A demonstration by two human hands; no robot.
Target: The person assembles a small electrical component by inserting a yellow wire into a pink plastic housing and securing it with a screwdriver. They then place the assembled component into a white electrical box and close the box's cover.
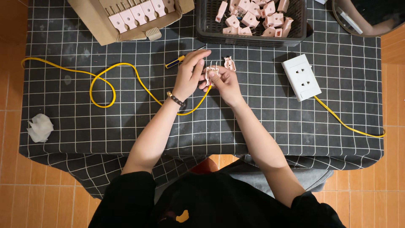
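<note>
Both hands meet at the middle of the checked cloth. My left hand (190, 72) and my right hand (224, 82) pinch a small pale pink plug (211, 70) with metal prongs pointing up. A yellow cable (126, 67) runs from under the hands and loops to the left. A second pink plug part (229, 63) lies just beyond my right hand. A screwdriver with a blue and yellow handle (174, 62) lies beside my left hand's fingers.
A black basket (251, 39) with several pink plugs stands at the back. A cardboard box (97, 23) holds a row of plugs at back left. A white socket block (301, 77) with yellow cable lies right. A crumpled tissue (40, 127) sits at left.
</note>
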